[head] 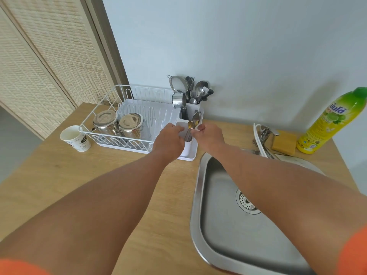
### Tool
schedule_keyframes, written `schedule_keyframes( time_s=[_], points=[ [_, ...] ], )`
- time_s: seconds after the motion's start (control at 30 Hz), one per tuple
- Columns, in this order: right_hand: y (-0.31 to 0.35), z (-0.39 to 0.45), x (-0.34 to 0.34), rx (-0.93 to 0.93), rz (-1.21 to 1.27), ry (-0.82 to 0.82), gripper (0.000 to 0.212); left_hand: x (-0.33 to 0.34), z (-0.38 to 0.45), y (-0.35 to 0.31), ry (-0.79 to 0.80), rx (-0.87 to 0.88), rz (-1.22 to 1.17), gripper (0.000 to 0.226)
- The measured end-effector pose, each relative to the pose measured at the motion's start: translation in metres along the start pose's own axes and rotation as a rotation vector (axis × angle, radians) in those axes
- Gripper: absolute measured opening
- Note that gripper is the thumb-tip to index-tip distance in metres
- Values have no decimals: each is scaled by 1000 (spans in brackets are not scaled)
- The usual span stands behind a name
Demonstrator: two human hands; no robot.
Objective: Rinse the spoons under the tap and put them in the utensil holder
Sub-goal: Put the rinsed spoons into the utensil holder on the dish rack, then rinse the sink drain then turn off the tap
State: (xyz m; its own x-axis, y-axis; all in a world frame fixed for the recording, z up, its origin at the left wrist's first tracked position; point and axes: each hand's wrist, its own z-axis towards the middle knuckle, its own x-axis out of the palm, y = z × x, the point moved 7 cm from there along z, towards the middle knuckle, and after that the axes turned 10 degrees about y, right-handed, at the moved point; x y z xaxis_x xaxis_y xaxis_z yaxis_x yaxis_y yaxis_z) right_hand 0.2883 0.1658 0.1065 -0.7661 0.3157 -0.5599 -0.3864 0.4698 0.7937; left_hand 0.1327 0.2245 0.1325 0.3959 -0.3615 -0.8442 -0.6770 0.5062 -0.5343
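Observation:
Both my hands reach over the white utensil holder [187,149] at the right end of the dish rack. Several spoons [193,123] stand bowl-up in its near compartment, between my hands. My left hand [168,138] has its fingers curled at the holder's left rim beside the spoons. My right hand [207,135] pinches the spoon handles from the right. The far compartment holds more cutlery [195,92]. The tap [265,133] stands at the back of the steel sink [200,195]; no water is visible.
A white wire dish rack [103,108] holds two steel cups [119,124]. A paper cup [76,138] stands left of it on the wooden counter. A sponge [284,143] and a yellow dish-soap bottle [329,122] sit behind the sink.

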Motion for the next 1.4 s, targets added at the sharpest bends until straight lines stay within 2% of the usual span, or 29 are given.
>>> schedule_keyframes(
  time_s=[0.27,0.47,0.7,0.87,1.1,1.17,1.27,1.4],
  points=[
    [-19,-36,3,-56,-96,80,40,12,-34,-5,-49,79,16,35],
    [-57,-69,7,-73,-330,157,33,40,-62,2,15,60,42,46],
    [-112,-101,9,-29,-440,215,29,82,-87,9,194,7,135,37],
    [-148,-120,4,2,-445,217,23,107,-103,6,255,60,244,39],
    [-196,-158,-2,29,-490,224,35,125,-128,10,249,154,465,43],
    [-210,-169,-4,51,-513,239,35,129,-134,17,251,160,472,50],
    [-232,-182,-9,111,-558,261,38,142,-143,30,309,139,424,77],
    [-251,-193,-24,180,-638,253,41,158,-148,43,292,117,395,75]
  ],
)
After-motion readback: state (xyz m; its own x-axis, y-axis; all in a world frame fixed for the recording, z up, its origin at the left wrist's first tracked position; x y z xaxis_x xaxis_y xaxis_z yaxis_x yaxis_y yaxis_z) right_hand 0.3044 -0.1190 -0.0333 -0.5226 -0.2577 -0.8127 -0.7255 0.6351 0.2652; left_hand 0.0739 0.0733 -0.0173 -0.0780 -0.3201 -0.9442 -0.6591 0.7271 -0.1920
